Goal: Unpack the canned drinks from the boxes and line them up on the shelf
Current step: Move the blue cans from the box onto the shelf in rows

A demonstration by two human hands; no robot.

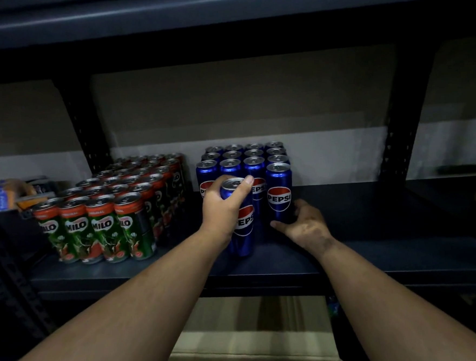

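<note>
On the dark shelf (374,213) stand several blue Pepsi cans (231,164) in rows. My left hand (221,206) grips a Pepsi can (241,228) near its top; the can stands on the shelf in front of the block. My right hand (304,223) holds the lower part of another Pepsi can (279,194) at the front right of the block. To the left stands a block of several green and red Milo cans (99,226).
A cardboard box (248,343) sits below the shelf between my arms. Black perforated uprights (84,129) (396,129) frame the bay. Assorted items (9,193) lie at far left. An upper shelf (219,9) overhangs. Bare shelf surface extends to the right.
</note>
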